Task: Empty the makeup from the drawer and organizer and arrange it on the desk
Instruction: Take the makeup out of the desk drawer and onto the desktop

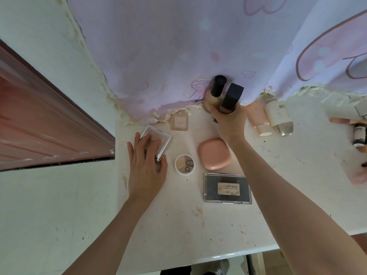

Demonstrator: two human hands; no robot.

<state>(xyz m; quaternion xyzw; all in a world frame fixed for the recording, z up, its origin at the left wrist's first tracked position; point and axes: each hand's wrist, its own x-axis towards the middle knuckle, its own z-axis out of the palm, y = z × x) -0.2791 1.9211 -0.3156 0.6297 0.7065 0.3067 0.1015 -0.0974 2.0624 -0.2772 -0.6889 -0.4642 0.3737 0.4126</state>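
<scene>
On the white desk (178,225) my left hand (146,165) lies over a square silver-edged compact (160,138) near the left edge, with its fingers on the lid and its thumb at the near corner. My right hand (230,124) grips two upright foundation bottles at the back: a round one with a black cap (216,90) and a square-capped one (232,96). Between my hands lie a round three-colour pan (184,164), a pink rounded compact (214,153), a grey rectangular palette (227,188) and a small pale square case (179,122).
A lilac printed curtain (178,46) hangs against the desk's back edge. To the right lie a pink tube (258,120), a cream bottle (279,118), a small dark-capped bottle (359,133) and other items at the frame edge. A brown door (39,126) stands left of the desk.
</scene>
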